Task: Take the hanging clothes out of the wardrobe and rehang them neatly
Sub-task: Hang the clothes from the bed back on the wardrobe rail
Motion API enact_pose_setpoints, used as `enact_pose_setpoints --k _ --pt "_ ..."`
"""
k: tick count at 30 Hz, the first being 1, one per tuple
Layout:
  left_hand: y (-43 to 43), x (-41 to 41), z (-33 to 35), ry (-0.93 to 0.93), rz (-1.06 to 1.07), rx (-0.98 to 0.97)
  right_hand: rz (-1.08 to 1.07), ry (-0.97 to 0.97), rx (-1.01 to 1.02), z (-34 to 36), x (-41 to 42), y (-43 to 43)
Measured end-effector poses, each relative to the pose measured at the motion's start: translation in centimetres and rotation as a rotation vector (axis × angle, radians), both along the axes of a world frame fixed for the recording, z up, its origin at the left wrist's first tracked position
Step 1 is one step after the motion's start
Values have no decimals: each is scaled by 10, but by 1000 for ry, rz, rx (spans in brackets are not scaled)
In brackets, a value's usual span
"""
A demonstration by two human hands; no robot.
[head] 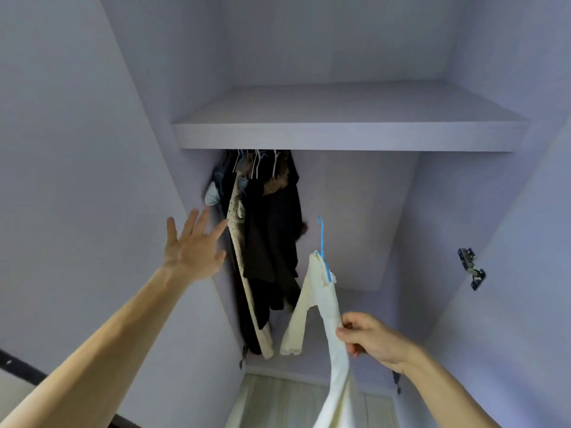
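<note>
Inside the open wardrobe, several garments (pixel 268 236) hang bunched at the left end under the shelf: dark ones, a denim piece and a cream dotted one, on pale hangers. My left hand (pixel 193 245) is raised with fingers spread, fingertips at the edge of the cream dotted garment. My right hand (pixel 370 338) pinches the cloth of a cream long-sleeved top (pixel 321 304), which sits on a blue hanger (pixel 323 251). The hanger's hook points up in free air, right of the hanging bunch and below the shelf. The rail itself is hidden behind the shelf edge.
A thick lilac shelf (pixel 346 134) spans the wardrobe above the clothes. The open door on the right carries a metal hinge (pixel 471 268). Pale floorboards (pixel 296 403) show at the bottom. The space right of the hanging bunch holds no garments.
</note>
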State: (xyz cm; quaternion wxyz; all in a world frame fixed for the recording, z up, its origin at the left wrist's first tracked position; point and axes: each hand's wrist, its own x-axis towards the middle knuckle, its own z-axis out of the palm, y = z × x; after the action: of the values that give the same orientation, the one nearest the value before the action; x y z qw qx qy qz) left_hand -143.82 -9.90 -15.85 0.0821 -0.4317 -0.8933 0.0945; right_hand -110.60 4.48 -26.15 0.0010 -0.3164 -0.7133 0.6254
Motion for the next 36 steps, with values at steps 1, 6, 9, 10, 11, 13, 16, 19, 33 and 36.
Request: enact_pose_setpoints --k 1,6,9,10,11,13,16,19,33,36 --pt "-2 -11 4 63 24 19 -11 0 13 1 -9 7" --pt "-8 -59 23 273 191 130 -39 24 117 19 -57 53" --pt "-8 -81 28 389 322 40 -40 43 180 35 -89 87" --pt "-6 -86 27 426 340 -5 -43 53 196 39 -99 98" --pt "-5 -91 24 450 342 -35 -45 61 210 43 -109 110" --pt "-4 -97 18 468 328 -34 -51 75 242 48 -131 133" --pt "-6 -103 11 529 237 115 -53 84 283 51 -160 167" --pt "-7 -112 0 615 144 240 -15 96 281 52 -184 187" --pt "-5 -112 -3 701 192 222 29 206 378 39 -229 182" --pt "-4 -109 -1 685 196 211 14 178 393 42 -242 195"
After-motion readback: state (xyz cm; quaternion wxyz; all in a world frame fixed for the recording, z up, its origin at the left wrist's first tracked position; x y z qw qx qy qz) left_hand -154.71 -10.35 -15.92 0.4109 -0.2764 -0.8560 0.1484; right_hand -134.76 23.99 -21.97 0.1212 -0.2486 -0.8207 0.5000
